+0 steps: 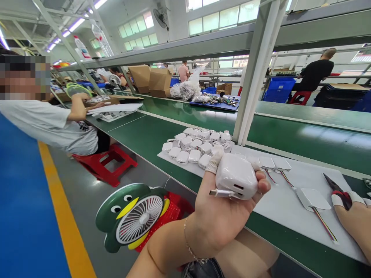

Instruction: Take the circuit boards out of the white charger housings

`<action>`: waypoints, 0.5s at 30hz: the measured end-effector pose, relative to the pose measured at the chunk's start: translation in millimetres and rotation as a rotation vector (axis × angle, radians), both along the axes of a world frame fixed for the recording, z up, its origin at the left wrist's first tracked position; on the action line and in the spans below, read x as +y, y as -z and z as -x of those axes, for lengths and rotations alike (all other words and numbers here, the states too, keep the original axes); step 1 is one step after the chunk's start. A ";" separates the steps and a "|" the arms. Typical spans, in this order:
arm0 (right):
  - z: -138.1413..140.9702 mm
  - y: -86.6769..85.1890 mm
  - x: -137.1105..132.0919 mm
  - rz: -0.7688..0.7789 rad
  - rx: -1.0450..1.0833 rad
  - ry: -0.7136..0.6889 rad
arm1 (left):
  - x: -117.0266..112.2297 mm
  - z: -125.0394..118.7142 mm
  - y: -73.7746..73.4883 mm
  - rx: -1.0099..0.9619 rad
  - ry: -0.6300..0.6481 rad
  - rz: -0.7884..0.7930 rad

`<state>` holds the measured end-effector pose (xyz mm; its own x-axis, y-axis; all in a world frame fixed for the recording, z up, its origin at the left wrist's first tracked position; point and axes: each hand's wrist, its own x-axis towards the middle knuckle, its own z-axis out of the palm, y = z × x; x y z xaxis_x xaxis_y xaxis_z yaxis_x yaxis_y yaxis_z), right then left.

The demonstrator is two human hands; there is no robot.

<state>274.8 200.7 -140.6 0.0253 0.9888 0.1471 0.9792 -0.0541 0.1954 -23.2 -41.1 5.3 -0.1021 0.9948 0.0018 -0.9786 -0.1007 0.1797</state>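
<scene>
My left hand (226,220) is closed around a white power bank (236,173), raised above the bench's front edge. A USB port shows on the power bank's end, and a short white cable with a metal plug sticks out beside it. At the right edge my right hand (355,216) grips red-handled pliers (337,189), their dark jaws pointing up and left over the white sheet. White covers sit on some fingertips of both hands. Nearest my right hand lies a white flat battery pack (313,199) with coloured wires; more such packs (282,164) lie behind it.
Several white power banks (194,155) are grouped on the white sheet (290,200) on the green bench (139,127). A metal post (256,77) rises behind them. A penguin-shaped fan (139,216) and red stool (107,164) stand left. A co-worker (52,123) sits further along.
</scene>
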 end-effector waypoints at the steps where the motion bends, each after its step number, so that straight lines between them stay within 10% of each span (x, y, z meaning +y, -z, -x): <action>1: 1.1 -1.7 -1.0 0.007 0.001 0.004 | -0.5 -0.7 -0.1 -0.040 0.016 0.016; 15: -1.9 2.1 0.8 -0.065 0.028 -0.016 | 3.1 -6.2 -7.5 -0.072 -0.053 0.202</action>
